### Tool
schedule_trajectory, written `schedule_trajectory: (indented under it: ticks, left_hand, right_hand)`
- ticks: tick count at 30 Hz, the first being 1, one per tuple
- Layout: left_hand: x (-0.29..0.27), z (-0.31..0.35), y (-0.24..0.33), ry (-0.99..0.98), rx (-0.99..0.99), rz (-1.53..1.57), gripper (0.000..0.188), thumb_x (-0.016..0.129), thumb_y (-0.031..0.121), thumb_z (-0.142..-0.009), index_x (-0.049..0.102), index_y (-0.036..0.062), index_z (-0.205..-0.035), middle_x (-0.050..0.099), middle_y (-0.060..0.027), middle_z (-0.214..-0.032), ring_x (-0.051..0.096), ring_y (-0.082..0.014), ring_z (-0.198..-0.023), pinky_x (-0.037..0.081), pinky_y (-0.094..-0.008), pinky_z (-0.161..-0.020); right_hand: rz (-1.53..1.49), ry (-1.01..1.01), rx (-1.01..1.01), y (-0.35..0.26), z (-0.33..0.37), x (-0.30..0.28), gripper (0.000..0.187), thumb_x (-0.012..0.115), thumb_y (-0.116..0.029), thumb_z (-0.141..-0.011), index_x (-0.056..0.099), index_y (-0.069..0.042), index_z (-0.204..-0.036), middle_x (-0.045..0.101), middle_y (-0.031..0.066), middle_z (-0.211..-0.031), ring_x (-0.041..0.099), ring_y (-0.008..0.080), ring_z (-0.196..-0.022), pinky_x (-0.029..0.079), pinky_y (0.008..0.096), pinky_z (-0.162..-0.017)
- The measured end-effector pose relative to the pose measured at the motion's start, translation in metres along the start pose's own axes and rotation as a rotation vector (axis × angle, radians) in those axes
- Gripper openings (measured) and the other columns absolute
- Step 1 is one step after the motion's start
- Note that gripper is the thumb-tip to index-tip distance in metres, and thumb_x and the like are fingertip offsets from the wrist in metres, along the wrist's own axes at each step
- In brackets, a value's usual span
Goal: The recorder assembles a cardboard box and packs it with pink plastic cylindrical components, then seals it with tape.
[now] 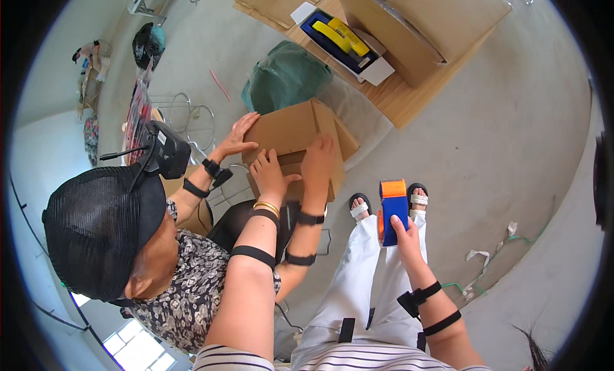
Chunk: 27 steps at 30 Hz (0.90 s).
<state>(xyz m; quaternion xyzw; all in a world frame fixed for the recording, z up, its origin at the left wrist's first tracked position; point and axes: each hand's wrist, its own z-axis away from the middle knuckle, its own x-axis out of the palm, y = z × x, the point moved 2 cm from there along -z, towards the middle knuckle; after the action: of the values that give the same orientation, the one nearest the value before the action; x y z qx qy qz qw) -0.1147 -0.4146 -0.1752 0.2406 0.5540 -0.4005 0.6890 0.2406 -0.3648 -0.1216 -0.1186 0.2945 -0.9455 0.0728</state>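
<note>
My right hand (405, 238) is closed round a blue and orange hand-held tape dispenser (394, 211), held above my legs. On the near side of a brown cardboard box (281, 129), my left hand (271, 174) rests with its fingers spread. A person in a black mesh cap (96, 224) sits at my left. One of that person's hands (240, 136) presses the box's far left corner; the other (318, 159) lies on its right part, blurred, just beside my left hand. The box's underside is hidden by arms.
A wooden table (409, 109) at the top bears an open carton (396, 35) and a small box (316, 16) holding yellow objects (345, 37). A green bag (288, 74) stands behind the cardboard box. Wire stools (192, 115) stand left; a green cord (492, 259) lies right.
</note>
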Motion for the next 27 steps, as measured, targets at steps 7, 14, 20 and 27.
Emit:
schedule_trajectory:
  ticks: [7,14,20,27]
  left_hand:
    - [0.011,-0.002,0.008,-0.016,-0.025,0.038,0.100,0.080,0.059,-0.055,0.046,0.0068,-0.133,0.044,-0.0171,-0.136,0.041,-0.0313,-0.127,0.030,-0.0468,-0.103]
    - [0.017,-0.008,0.014,-0.018,-0.037,-0.002,0.100,0.078,0.060,-0.057,0.045,0.0071,-0.134,0.043,-0.0163,-0.137,0.039,-0.0321,-0.128,0.031,-0.0460,-0.101]
    - [0.023,-0.014,0.017,-0.044,-0.039,-0.015,0.098,0.079,0.059,-0.057,0.045,0.0075,-0.134,0.044,-0.0152,-0.136,0.039,-0.0309,-0.127,0.031,-0.0464,-0.099]
    - [0.030,-0.024,0.024,-0.018,-0.039,-0.014,0.095,0.079,0.060,-0.055,0.048,0.0096,-0.130,0.045,-0.0148,-0.135,0.042,-0.0292,-0.125,0.031,-0.0464,-0.099]
  right_hand:
    - [-0.017,0.040,0.012,0.025,-0.014,-0.030,0.035,0.060,-0.034,-0.094,0.060,-0.001,-0.107,0.064,0.0061,-0.077,0.063,0.0137,-0.061,0.053,0.0272,-0.059]
    - [0.040,0.016,0.067,0.030,-0.023,-0.035,0.035,0.060,-0.034,-0.094,0.061,-0.002,-0.107,0.063,0.0036,-0.078,0.063,0.0130,-0.062,0.052,0.0257,-0.059]
    - [0.068,0.017,0.112,0.037,-0.028,-0.039,0.035,0.060,-0.034,-0.094,0.061,-0.002,-0.107,0.064,0.0039,-0.081,0.063,0.0120,-0.062,0.052,0.0254,-0.059]
    - [0.065,-0.001,0.126,0.042,-0.041,-0.043,0.034,0.060,-0.034,-0.094,0.061,-0.002,-0.107,0.064,0.0041,-0.081,0.063,0.0121,-0.061,0.051,0.0253,-0.058]
